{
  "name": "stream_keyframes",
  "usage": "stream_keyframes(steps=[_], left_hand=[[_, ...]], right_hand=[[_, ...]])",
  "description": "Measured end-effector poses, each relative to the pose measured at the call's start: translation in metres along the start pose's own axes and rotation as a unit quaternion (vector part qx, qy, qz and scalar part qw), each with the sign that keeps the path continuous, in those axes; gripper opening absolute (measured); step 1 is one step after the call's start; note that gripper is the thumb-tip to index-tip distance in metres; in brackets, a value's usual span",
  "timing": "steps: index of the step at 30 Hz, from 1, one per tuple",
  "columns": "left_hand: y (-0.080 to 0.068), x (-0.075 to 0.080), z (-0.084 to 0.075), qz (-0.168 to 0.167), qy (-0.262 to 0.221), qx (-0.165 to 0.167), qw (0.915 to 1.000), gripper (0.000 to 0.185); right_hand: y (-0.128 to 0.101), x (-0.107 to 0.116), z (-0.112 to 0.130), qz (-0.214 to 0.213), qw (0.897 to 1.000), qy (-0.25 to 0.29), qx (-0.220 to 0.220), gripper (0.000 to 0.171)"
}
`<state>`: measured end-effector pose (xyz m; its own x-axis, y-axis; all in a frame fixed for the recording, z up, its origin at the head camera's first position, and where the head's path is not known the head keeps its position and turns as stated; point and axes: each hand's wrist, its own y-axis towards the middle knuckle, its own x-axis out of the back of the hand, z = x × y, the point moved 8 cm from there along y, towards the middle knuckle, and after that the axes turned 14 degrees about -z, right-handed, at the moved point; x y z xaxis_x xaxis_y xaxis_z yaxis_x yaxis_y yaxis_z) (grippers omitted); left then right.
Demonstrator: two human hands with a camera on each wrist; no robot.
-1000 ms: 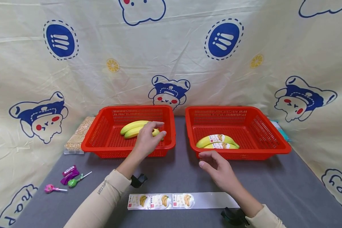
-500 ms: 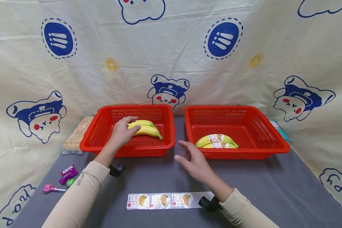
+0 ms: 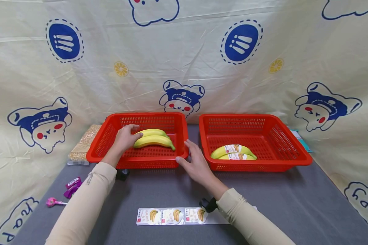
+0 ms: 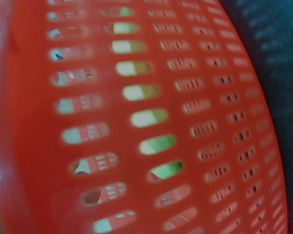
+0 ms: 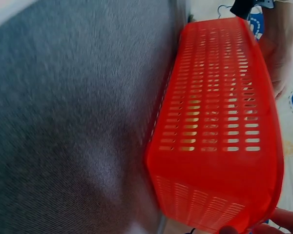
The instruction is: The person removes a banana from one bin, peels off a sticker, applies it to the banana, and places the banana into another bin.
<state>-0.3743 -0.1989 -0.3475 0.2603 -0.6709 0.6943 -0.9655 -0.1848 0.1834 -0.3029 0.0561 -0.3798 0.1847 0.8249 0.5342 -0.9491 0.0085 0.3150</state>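
Observation:
Two yellow bananas point(image 3: 153, 140) lie side by side in the left red basket point(image 3: 102, 160), stems to the right. My left hand point(image 3: 124, 139) reaches over the basket's front rim, fingers loosely bent, fingertips right at the bananas' left ends. In the left wrist view the basket wall point(image 4: 151, 195) fills most of the picture; the banana yellow shows through its slots. My right hand point(image 3: 198, 165) is at the same basket's front right corner, thumb and fingers spread at the rim. The right wrist view catches fingertips point(image 5: 288, 219) beside that corner.
A right red basket point(image 3: 294, 158) holds two bananas with labels point(image 3: 234, 152). A strip of banana stickers point(image 3: 171, 216) lies in front, partly under my right forearm. Wrapped candies point(image 3: 73, 187) and a pink lollipop point(image 3: 52, 202) lie at left, a bag of kernels point(image 3: 84, 144) behind.
My left hand has moved left, from over the bananas' stem end to their left ends. The right hand has moved left from the right basket to the left basket's corner. The bananas now lie uncovered.

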Motion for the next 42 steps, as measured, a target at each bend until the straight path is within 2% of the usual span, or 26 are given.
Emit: stream_keyframes(steps=[7,17,27,36,42], left_hand=[[0.01,-0.008,0.01,0.016,0.036,0.026,0.9989,0.051],[0.016,-0.024,0.015,0.043,0.095,0.002,0.9946,0.053],[0.017,-0.035,0.022,0.069,0.15,-0.009,0.9862,0.055],[0.017,-0.044,0.024,0.098,0.17,-0.029,0.9801,0.059],[0.016,-0.049,0.024,0.105,0.169,-0.023,0.9797,0.058]], right_hand=[[0.011,-0.006,-0.001,-0.005,1.0,-0.024,0.008,0.075],[0.02,-0.014,-0.005,-0.013,0.999,-0.021,0.025,0.072],[0.021,-0.018,-0.008,-0.016,0.999,-0.018,0.025,0.072],[0.021,-0.017,-0.01,-0.02,0.999,-0.02,0.033,0.071],[0.021,-0.015,-0.013,-0.019,0.999,-0.023,0.032,0.071]])
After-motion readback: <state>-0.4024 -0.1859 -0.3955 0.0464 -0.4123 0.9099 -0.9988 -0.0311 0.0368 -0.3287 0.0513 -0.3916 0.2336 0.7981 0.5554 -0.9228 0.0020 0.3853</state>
